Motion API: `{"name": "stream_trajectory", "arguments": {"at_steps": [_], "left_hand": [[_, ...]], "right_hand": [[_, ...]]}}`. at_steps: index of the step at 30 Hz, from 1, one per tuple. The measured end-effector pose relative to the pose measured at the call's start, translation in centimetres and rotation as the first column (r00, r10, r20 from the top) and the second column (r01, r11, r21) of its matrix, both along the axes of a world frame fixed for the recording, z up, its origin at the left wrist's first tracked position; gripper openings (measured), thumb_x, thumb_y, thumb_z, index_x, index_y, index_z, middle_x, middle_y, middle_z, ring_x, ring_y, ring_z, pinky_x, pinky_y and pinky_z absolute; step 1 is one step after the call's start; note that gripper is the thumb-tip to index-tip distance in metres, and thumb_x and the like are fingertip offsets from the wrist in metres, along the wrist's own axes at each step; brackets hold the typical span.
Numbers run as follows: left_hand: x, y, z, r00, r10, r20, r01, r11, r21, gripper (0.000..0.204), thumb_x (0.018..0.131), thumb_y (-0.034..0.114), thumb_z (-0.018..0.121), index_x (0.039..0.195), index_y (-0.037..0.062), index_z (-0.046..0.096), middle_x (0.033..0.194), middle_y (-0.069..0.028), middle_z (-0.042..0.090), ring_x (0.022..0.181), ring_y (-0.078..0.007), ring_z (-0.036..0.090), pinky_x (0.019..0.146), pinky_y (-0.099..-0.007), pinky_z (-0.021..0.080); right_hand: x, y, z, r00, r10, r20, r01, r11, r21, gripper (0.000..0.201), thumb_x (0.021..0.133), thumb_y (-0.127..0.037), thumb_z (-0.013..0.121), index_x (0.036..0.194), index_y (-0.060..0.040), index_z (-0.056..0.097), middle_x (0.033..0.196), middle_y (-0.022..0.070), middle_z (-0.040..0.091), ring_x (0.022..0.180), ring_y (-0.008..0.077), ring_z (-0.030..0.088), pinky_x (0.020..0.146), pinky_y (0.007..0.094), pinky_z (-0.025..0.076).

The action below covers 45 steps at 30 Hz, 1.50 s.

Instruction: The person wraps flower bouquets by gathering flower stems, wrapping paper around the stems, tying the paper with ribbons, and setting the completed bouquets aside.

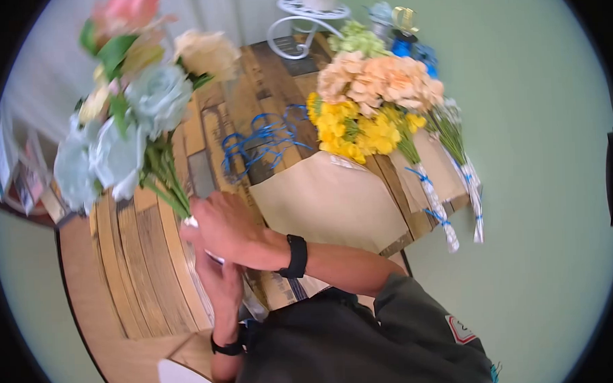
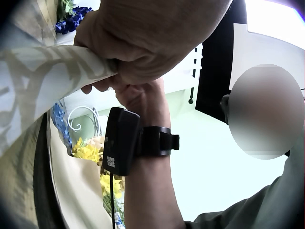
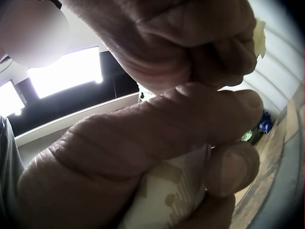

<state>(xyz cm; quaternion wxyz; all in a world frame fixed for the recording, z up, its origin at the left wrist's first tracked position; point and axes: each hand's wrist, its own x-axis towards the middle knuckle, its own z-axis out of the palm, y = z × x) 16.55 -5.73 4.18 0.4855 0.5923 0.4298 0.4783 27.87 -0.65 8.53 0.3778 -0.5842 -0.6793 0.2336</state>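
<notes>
A bouquet of artificial flowers (image 1: 125, 113), with light blue, cream and pink blooms, stands tilted over the left of the table. My right hand (image 1: 226, 225) grips it just below the green stems (image 1: 164, 169). Below it, my left hand (image 1: 218, 282) holds the lower part of the stems, wrapped in white patterned paper (image 2: 47, 81). In the right wrist view, the left thumb and fingers (image 3: 157, 124) curl round the patterned wrap (image 3: 171, 186), under the right hand (image 3: 190, 38). Most of the wrapped handle is hidden by the hands in the head view.
Brown kraft paper (image 1: 334, 201) lies on the wooden plank table (image 1: 137, 265). Tangled blue ribbon (image 1: 264, 142) is behind it. Yellow flowers (image 1: 355, 132) and peach flowers (image 1: 380, 81) lie at right, near white-wrapped stems (image 1: 442, 214) overhanging the edge. A white metal stand (image 1: 307, 12) is at the back.
</notes>
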Motion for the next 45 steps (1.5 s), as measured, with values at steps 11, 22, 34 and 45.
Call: {"name": "stream_trajectory", "arguments": {"at_steps": [11,22,34,45], "left_hand": [[-1.7,3.1,-2.6,0.979,0.095,-0.181,-0.076,0.991,0.111,0.038,0.094,0.007,0.057,0.129,-0.0045,0.048,0.106,-0.0147,0.067,0.093,-0.0168,0.064,0.080,-0.0309,0.050],[-4.4,6.9,-0.4,0.980,0.096,-0.176,-0.098,0.995,-0.007,0.022,0.100,0.019,0.057,0.099,-0.0025,0.058,0.070,0.0002,0.054,0.061,-0.0073,0.048,0.052,-0.0260,0.037],[-4.5,11.9,0.8,0.997,0.071,0.033,-0.055,0.938,-0.342,0.038,0.099,0.028,0.062,0.070,0.0135,0.042,0.053,0.0075,0.037,0.039,-0.0036,0.033,0.035,-0.0237,0.024],[-5.9,11.6,0.4,0.988,0.074,0.139,-0.001,0.885,-0.466,0.034,0.101,0.028,0.059,0.074,0.0142,0.042,0.054,0.0091,0.037,0.040,-0.0019,0.033,0.035,-0.0223,0.025]], "right_hand": [[-2.5,3.0,0.1,0.998,-0.061,0.010,0.062,0.992,-0.114,0.032,0.076,-0.025,0.067,0.079,0.0061,0.067,0.070,0.0297,0.063,0.069,0.0451,0.066,0.065,0.0507,0.053],[0.1,4.5,0.1,0.998,0.011,-0.065,-0.005,0.995,0.098,0.056,0.084,-0.056,0.071,0.083,0.0006,0.067,0.056,0.0111,0.061,0.051,0.0240,0.061,0.048,0.0353,0.045],[14.8,1.4,-4.2,0.927,-0.343,0.152,0.361,0.925,-0.118,0.025,0.086,-0.025,0.072,0.088,-0.0009,0.070,0.064,0.0125,0.062,0.056,0.0198,0.059,0.055,0.0323,0.046],[14.6,4.1,-7.5,0.809,-0.358,0.466,0.495,0.843,-0.210,0.032,0.083,-0.036,0.071,0.081,-0.0034,0.071,0.078,0.0186,0.069,0.075,0.0390,0.067,0.068,0.0482,0.052]]}}
